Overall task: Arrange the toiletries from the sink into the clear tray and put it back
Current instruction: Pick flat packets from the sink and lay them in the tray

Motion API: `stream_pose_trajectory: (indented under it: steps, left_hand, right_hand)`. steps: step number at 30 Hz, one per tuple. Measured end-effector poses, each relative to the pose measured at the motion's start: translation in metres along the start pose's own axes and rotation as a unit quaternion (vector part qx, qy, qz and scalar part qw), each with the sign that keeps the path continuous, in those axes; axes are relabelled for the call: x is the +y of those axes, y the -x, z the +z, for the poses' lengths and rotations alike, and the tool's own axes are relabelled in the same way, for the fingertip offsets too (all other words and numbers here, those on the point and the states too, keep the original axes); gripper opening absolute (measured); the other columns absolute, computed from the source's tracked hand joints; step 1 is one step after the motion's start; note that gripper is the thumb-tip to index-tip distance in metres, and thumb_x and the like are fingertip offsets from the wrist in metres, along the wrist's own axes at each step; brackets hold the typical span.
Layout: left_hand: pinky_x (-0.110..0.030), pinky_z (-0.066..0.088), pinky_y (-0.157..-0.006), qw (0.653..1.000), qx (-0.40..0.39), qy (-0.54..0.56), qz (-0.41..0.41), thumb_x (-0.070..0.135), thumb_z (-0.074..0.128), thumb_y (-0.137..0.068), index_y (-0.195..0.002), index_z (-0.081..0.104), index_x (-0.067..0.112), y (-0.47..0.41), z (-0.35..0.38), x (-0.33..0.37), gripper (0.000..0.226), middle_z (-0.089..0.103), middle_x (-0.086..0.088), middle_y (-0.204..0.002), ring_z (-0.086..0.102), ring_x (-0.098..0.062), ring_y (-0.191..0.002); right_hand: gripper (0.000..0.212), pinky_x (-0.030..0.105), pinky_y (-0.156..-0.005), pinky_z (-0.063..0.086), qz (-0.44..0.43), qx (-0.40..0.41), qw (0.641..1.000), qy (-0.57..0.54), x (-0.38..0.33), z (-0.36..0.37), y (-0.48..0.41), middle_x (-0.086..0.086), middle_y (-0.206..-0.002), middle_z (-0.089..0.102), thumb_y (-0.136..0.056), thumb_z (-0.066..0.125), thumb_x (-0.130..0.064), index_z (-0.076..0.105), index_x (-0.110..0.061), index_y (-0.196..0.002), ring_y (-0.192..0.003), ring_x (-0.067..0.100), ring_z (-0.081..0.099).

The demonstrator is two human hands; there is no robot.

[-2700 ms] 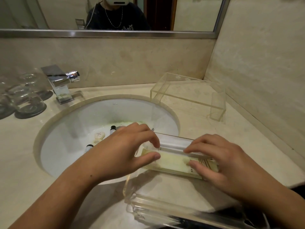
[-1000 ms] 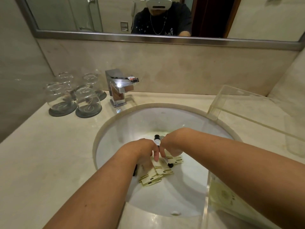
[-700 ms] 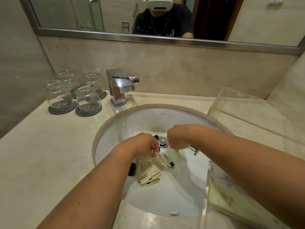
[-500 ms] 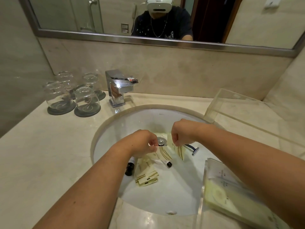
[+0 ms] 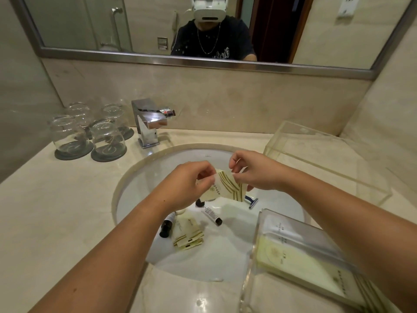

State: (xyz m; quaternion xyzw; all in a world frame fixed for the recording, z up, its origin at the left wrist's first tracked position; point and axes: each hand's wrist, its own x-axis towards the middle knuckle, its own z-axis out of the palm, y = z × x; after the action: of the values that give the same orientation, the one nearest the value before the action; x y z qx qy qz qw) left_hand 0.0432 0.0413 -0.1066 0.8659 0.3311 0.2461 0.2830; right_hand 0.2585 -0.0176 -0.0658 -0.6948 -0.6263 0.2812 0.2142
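1. The white round sink basin (image 5: 225, 256) still holds a small dark bottle (image 5: 167, 227), a razor (image 5: 251, 201) and folded pale packets (image 5: 188, 237).
2. The clear acrylic tray (image 5: 255, 245) waits on the tabletop by the basin's right edge.
3. The left hand (image 5: 187, 186) and right hand (image 5: 255, 172) have risen from the basin, together pinching one cream gold-striped sachet (image 5: 225, 186), probably tray-bound.

Four upturned clear drinking glasses (image 5: 107, 137), two clear acrylic trays (image 5: 255, 245), one blue-handled razor (image 5: 252, 201); less surely, three black-capped mini bottles (image 5: 166, 225) and six cream gold-striped packets (image 5: 187, 238).

Clear tray (image 5: 256, 242) crowds the sink (image 5: 117, 195) on the right; left lies open.
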Motion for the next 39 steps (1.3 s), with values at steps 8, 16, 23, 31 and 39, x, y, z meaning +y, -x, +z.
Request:
stream_pose_trajectory:
  steps: [8,16,23,31,39]
  left_hand:
    - [-0.024,0.052,-0.08,0.998,0.057,0.006,0.027,0.034,0.065,-0.096,-0.11,0.066,0.039,0.003,-0.008,0.023,0.015,0.069,0.016,-0.096,0.063,-0.002,-0.095]
    - [-0.009,0.047,-0.069,0.995,0.082,0.046,0.04,0.033,0.071,-0.093,-0.107,0.071,0.037,0.008,-0.01,0.064,0.014,0.07,0.018,-0.094,0.063,0.003,-0.092]
    - [-0.047,0.062,-0.058,0.994,0.058,0.081,0.052,0.042,0.071,-0.091,-0.104,0.071,0.044,0.016,-0.002,0.098,0.013,0.071,0.015,-0.097,0.071,-0.012,-0.081]
    - [-0.018,0.05,-0.083,0.994,0.049,0.015,0.098,0.047,0.065,-0.09,-0.113,0.068,0.039,0.028,0.002,0.114,0.025,0.065,0.027,-0.111,0.059,0.004,-0.108]
    - [-0.036,0.063,-0.074,0.993,-0.051,0.091,0.062,0.036,0.076,-0.087,-0.115,0.068,0.04,0.049,0.003,0.127,0.029,0.07,0.021,-0.115,0.068,-0.007,-0.1]
  right_hand:
    - [0.016,0.043,-0.065,0.063,0.002,0.025,0.982,-0.185,-0.007,-0.018,0.039,0.014,-0.098,0.075,-0.095,0.062,-0.011,0.066,-0.016,-0.11,-0.085,0.025,0.073]
    - [0.022,0.036,-0.066,0.06,0.024,0.029,0.942,-0.334,-0.011,-0.033,0.078,0.019,-0.11,0.072,-0.099,0.063,-0.023,0.07,-0.013,-0.117,-0.091,0.024,0.069]
    - [0.035,0.044,-0.076,0.057,0.007,0.027,0.932,-0.362,-0.008,-0.041,0.108,0.02,-0.113,0.073,-0.088,0.077,-0.027,0.069,-0.014,-0.12,-0.099,0.029,0.072]
    - [0.028,0.046,-0.075,0.061,0.01,0.057,0.929,-0.365,0.006,-0.044,0.146,0.022,-0.106,0.074,-0.089,0.072,-0.005,0.071,-0.016,-0.115,-0.097,0.033,0.074]
    - [0.02,0.043,-0.078,0.06,0.0,0.077,0.944,-0.321,0.02,-0.037,0.184,0.01,-0.102,0.075,-0.091,0.07,-0.008,0.077,-0.022,-0.104,-0.092,0.024,0.073]
